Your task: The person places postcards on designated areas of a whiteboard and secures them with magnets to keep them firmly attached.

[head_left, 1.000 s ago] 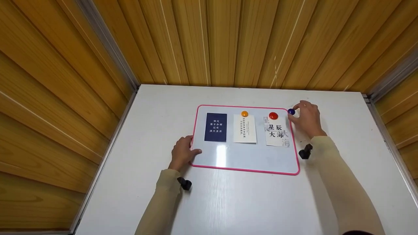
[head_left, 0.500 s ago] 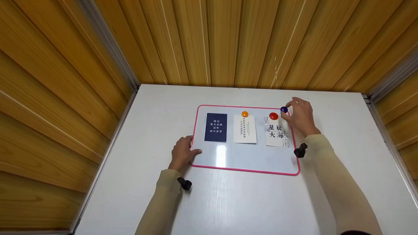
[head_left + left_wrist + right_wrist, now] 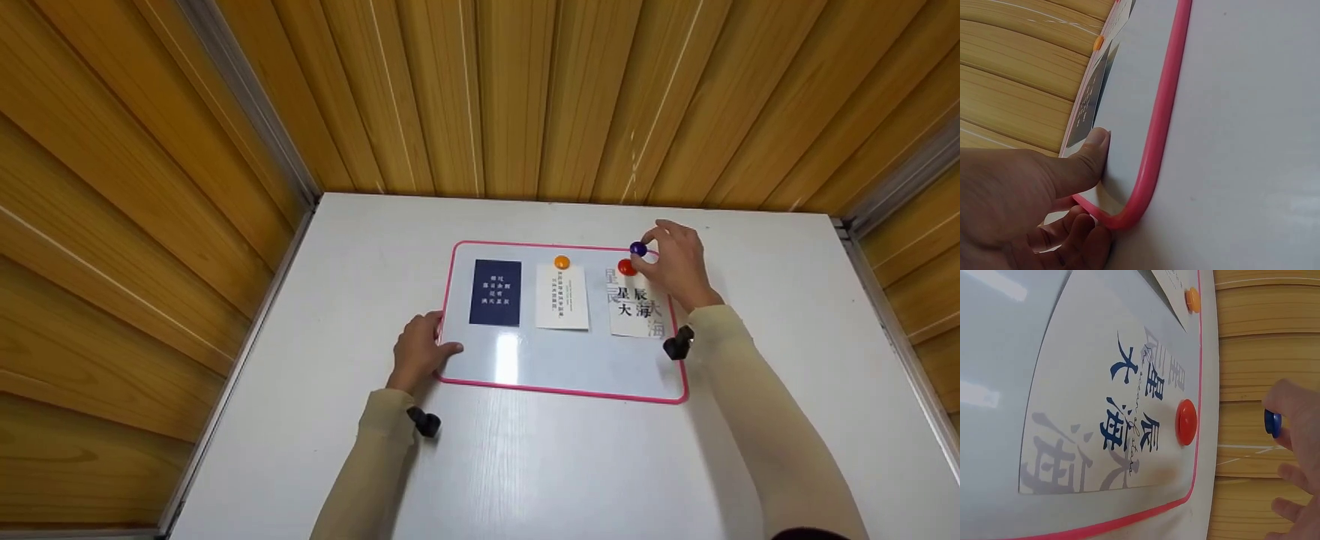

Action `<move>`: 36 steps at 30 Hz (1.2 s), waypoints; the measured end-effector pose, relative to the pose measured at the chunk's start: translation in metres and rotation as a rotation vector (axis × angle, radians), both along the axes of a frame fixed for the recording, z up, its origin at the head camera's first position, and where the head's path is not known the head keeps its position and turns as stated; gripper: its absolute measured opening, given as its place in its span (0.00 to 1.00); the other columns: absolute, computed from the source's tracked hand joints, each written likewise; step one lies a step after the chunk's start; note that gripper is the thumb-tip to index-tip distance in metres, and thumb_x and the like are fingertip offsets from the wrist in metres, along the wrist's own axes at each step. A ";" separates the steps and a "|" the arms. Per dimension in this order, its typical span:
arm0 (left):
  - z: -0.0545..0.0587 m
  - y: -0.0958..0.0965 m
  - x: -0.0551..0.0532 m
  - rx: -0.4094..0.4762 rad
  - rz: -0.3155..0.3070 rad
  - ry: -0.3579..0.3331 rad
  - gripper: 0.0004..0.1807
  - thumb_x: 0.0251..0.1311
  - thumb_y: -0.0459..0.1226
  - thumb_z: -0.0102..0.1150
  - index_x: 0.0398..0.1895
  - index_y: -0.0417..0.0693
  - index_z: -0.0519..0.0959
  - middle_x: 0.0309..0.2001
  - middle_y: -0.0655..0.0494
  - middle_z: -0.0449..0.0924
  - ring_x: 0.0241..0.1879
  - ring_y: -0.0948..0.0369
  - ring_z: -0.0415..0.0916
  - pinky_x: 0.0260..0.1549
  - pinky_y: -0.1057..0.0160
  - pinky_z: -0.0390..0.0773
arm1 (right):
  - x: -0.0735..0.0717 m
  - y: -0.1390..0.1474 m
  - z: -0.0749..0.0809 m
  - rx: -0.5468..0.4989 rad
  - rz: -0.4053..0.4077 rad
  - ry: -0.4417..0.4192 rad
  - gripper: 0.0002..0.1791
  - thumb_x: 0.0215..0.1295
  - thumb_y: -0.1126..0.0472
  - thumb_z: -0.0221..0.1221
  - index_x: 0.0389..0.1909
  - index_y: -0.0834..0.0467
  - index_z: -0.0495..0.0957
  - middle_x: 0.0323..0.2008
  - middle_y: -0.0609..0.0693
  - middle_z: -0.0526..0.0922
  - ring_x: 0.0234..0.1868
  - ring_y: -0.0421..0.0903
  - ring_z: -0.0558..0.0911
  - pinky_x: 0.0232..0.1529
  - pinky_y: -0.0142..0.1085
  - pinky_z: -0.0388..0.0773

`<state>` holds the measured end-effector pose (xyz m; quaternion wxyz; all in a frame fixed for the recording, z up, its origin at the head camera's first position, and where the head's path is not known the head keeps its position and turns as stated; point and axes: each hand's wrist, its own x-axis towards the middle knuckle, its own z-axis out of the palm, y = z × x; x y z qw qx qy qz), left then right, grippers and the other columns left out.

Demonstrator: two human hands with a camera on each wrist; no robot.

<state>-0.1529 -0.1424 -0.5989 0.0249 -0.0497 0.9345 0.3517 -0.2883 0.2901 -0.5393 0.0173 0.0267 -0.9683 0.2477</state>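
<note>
My right hand (image 3: pixel 677 262) pinches a round blue magnet (image 3: pixel 638 249) between thumb and fingertip, over the top right of a pink-rimmed whiteboard (image 3: pixel 570 367). Just below that, a red magnet (image 3: pixel 626 268) sits at the top of a white card with large characters (image 3: pixel 1095 382). An orange magnet (image 3: pixel 562 262) sits at the top of the middle cream card (image 3: pixel 564 300). The dark blue card (image 3: pixel 495 311) at the left has no magnet on it. With the thumb on its face and fingers curled at the rim, my left hand (image 3: pixel 420 349) grips the board's left edge.
The whiteboard lies on a white table (image 3: pixel 480 465). Yellow wood-plank walls (image 3: pixel 510 97) rise behind the table and at both sides. A small black camera (image 3: pixel 425 422) is on the left wrist, another (image 3: pixel 679 343) on the right.
My right hand has moved left with the blue magnet, from the board's right edge to above the red magnet. The left hand keeps its place on the board.
</note>
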 end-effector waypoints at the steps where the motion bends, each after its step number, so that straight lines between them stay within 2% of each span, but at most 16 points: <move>1: 0.000 0.000 0.000 0.001 -0.001 0.000 0.37 0.53 0.42 0.79 0.67 0.44 0.77 0.42 0.50 0.79 0.41 0.54 0.75 0.45 0.50 0.76 | -0.001 -0.002 0.000 -0.003 0.002 -0.001 0.21 0.65 0.54 0.67 0.54 0.59 0.77 0.78 0.62 0.58 0.77 0.66 0.51 0.74 0.64 0.47; 11: -0.001 -0.001 0.000 -0.031 -0.013 0.006 0.37 0.52 0.43 0.80 0.66 0.43 0.77 0.40 0.51 0.78 0.39 0.55 0.73 0.42 0.51 0.76 | -0.004 -0.018 0.000 -0.001 0.055 0.064 0.20 0.65 0.55 0.69 0.51 0.61 0.78 0.76 0.63 0.61 0.76 0.66 0.55 0.75 0.61 0.47; 22: -0.002 -0.001 -0.001 -0.018 -0.007 0.007 0.38 0.52 0.43 0.80 0.66 0.44 0.77 0.42 0.50 0.79 0.41 0.54 0.75 0.45 0.50 0.77 | -0.008 -0.038 0.004 -0.008 0.067 0.058 0.19 0.64 0.55 0.69 0.51 0.60 0.79 0.76 0.62 0.62 0.76 0.66 0.55 0.75 0.61 0.47; 36: -0.003 -0.002 -0.001 -0.022 -0.015 0.004 0.37 0.52 0.43 0.80 0.66 0.43 0.77 0.41 0.50 0.79 0.40 0.55 0.75 0.43 0.49 0.77 | -0.013 -0.063 0.005 0.000 0.129 0.092 0.19 0.64 0.54 0.69 0.51 0.60 0.79 0.75 0.62 0.64 0.75 0.65 0.57 0.75 0.60 0.48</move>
